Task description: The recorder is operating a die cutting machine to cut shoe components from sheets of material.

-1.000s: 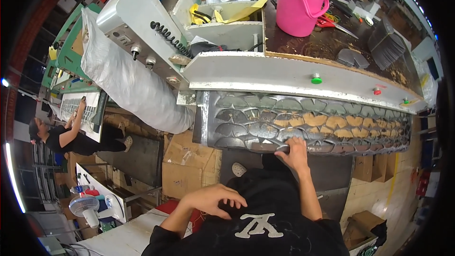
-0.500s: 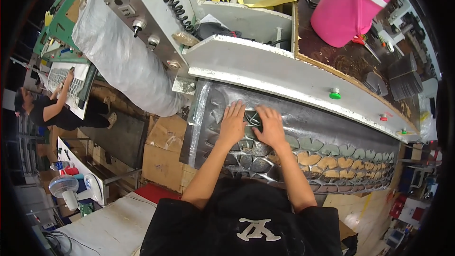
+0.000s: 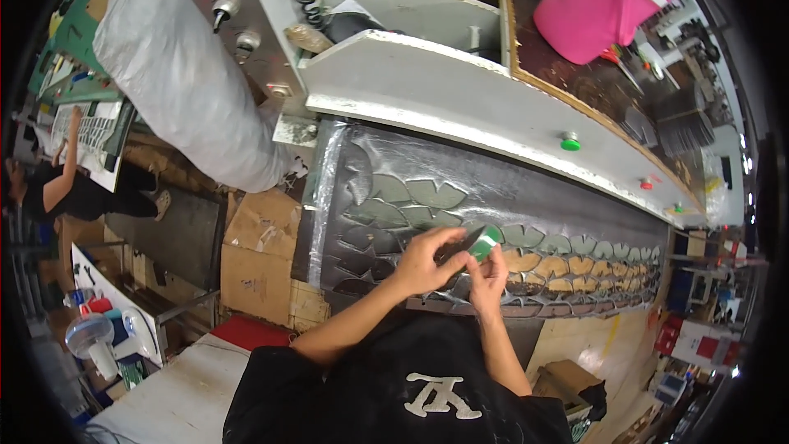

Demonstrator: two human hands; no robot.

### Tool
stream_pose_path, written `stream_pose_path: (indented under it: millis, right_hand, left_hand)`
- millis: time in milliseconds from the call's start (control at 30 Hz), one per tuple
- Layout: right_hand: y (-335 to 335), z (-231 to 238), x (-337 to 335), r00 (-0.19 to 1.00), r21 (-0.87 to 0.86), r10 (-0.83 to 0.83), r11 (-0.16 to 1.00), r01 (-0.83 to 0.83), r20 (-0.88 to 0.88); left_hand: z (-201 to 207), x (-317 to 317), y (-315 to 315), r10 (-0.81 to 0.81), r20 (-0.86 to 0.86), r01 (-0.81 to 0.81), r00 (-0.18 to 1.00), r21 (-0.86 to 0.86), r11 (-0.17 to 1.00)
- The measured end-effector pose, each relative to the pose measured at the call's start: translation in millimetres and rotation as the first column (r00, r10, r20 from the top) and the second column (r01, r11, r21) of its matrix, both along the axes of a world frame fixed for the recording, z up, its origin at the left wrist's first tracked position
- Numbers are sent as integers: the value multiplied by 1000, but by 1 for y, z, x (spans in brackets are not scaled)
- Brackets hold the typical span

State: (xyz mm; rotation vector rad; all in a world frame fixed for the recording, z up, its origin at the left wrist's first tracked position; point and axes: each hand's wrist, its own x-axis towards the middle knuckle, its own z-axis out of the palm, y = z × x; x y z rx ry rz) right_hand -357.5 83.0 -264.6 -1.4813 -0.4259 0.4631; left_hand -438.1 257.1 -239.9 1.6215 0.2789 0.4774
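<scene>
Green piece (image 3: 486, 242) | tilted above the dark sheet (image 3: 501, 182) | left hand (image 3: 426, 263) half closed round one side | right hand (image 3: 489, 281) pinching its near edge | best kept steady with a soft, even grip

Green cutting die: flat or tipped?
Tipped. The green cutting die is angled between the left hand and right hand, its green side turned toward the camera.

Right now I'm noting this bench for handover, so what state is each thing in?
Green-edged piece: tilted, held between left hand and right hand
Dark sheet: partly cut, in rows
Pink bucket: standing, handle down
Grey compartment: open-topped
Grey pieces: stacked
White sack: bulging
Desk fan: cannot tell if running
</scene>
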Motion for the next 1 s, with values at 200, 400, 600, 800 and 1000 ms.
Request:
stream_pose_path:
  millis: [200, 400, 600, 800, 1000]
  right_hand:
    - [-9, 1, -1, 995, -59, 16, 998, -22, -97]
    - [7, 11, 46, 997, -42, 72, 996, -73, -14]
    - [25, 20, 54, 978, -81, 185, 978, -193, -96]
    - [-3, -6, 104, 986, -626, 9, 773, 99, 168]
    - [-14, -16, 140, 775, -618, 244, 753, 227, 582]
  left_hand:
    - [-7, 23, 11, 157, -315, -242, 936, -252, 937]
    - [-3, 54, 33, -18, -165, 1, 986, -100, 995]
    - [-52, 58, 44, 399, -318, -335, 860, 238, 912]
    - [-20, 75, 63, 623, -86, -340, 777, 776, 532]
    - [-49, 84, -11, 147, -291, 34, 945, 537, 843]
